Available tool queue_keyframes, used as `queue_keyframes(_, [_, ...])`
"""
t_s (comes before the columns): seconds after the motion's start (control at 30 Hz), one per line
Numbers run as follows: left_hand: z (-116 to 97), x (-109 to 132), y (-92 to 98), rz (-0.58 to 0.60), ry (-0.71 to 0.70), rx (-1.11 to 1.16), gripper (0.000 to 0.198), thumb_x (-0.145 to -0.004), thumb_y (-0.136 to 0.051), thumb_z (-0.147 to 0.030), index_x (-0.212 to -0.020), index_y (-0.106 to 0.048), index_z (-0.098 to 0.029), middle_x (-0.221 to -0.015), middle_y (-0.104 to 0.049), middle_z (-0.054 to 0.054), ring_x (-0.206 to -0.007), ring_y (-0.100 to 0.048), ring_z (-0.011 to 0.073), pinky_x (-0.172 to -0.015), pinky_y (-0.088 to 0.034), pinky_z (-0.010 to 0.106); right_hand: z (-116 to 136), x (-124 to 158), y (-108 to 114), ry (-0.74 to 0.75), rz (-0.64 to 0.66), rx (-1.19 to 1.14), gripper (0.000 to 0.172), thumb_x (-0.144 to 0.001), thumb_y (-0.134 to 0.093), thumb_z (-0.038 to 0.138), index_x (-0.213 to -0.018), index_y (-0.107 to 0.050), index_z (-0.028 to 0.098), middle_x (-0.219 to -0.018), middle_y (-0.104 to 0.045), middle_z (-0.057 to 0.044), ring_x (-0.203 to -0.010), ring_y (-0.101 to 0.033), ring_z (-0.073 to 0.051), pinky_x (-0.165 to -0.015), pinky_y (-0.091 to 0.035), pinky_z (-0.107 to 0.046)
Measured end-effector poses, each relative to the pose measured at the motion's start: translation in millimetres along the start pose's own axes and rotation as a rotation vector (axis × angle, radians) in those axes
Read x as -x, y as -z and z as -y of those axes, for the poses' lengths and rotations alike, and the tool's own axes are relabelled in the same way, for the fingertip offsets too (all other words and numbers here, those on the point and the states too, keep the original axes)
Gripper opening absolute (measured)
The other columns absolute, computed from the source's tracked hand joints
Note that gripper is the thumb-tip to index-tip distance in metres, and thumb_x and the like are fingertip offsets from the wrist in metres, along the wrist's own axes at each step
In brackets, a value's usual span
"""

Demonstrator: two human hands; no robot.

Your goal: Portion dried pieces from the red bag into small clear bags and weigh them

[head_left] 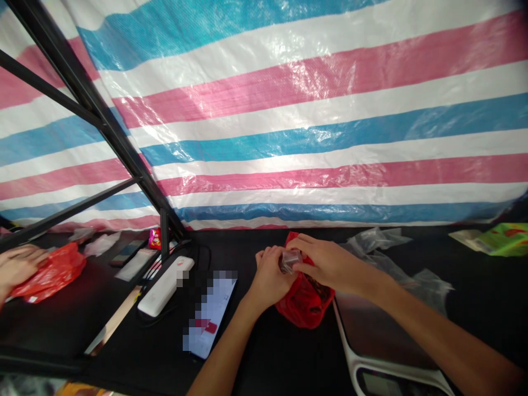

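Observation:
A red plastic bag [305, 302] with dark contents lies on the black table [280, 357] in front of me. My left hand [270, 278] is closed on the bag's left side near its mouth. My right hand [325, 261] is over the top of the bag, its fingers pinched on a small clear, greyish piece [289, 259] at the opening. I cannot make out what that piece is.
A digital scale [371, 341] sits right of the bag, with crumpled clear plastic [379, 242] behind it. A phone [210, 319] and a white power bank [165, 286] lie to the left. Another person's hand [16, 267] rests on a red bag [51, 272] beyond black frame bars [124, 148]. A green packet [503, 239] lies far right.

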State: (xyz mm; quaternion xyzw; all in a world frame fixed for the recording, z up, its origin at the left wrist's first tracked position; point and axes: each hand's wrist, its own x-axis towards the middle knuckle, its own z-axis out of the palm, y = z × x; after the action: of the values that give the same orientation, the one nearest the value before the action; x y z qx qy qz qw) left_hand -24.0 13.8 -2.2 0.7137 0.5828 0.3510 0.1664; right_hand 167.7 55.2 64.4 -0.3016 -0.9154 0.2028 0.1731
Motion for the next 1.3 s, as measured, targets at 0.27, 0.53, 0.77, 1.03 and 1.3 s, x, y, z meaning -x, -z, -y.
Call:
queue_keyframes(0.27, [-1, 0, -3.0, 0.014, 0.026, 0.023, 0.021, -0.082, -0.079, -0.035, -0.093, -0.065, -0.023, -0.097, -0.071, 0.001, -0.102, -0.063, 0.0257, -0.095, -0.035, 0.041, 4, 0, 5, 0.138, 0.016, -0.088, 0.034, -0.095, -0.048, 0.003, -0.109, -0.070, 0.025, -0.116, -0.065, -0.004, -0.105, -0.066, -0.018, -0.094, -0.049, -0.030])
queue_keyframes(0.53, [-4, 1, -2.5, -0.002, 0.037, 0.079, 0.018, -0.085, -0.072, -0.025, -0.101, -0.065, -0.025, -0.101, -0.073, 0.001, -0.101, -0.064, 0.0240, -0.101, -0.034, 0.043, 4, 1, 8, -0.059, 0.050, 0.024, 0.023, -0.102, -0.056, 0.035, -0.109, -0.073, 0.022, -0.108, -0.076, -0.008, -0.101, -0.071, -0.028, -0.091, -0.050, -0.037])
queue_keyframes(0.77, [-2, 2, -1.2, -0.025, -0.045, -0.038, 0.021, -0.087, -0.068, -0.020, -0.105, -0.060, -0.024, -0.104, -0.071, 0.003, -0.104, -0.062, 0.0257, -0.103, -0.032, 0.045, 2, 1, 2, 0.018, 0.027, 0.033, 0.026, -0.101, -0.055, 0.026, -0.123, -0.069, 0.023, -0.127, -0.070, -0.009, -0.110, -0.069, -0.026, -0.096, -0.051, -0.036])
queue_keyframes(1.03, [-1, 4, -1.2, 0.007, -0.095, -0.102, 0.027, -0.085, -0.064, -0.013, -0.108, -0.055, -0.024, -0.109, -0.068, 0.005, -0.105, -0.060, 0.0267, -0.102, -0.034, 0.046, 1, 1, -3, 0.007, 0.000, 0.025, 0.025, -0.094, -0.063, 0.021, -0.119, -0.066, 0.025, -0.126, -0.069, -0.007, -0.107, -0.069, -0.025, -0.092, -0.053, -0.034])
queue_keyframes(1.3, [-2, 6, -3.9, 0.047, -0.152, -0.147, 0.031, -0.080, -0.060, -0.008, -0.105, -0.052, -0.024, -0.110, -0.065, 0.007, -0.107, -0.057, 0.0284, -0.100, -0.036, 0.046, 9, 2, -5, -0.047, 0.057, 0.131, 0.016, -0.089, -0.064, 0.023, -0.105, -0.065, 0.021, -0.116, -0.068, -0.009, -0.091, -0.070, -0.025, -0.076, -0.049, -0.033])
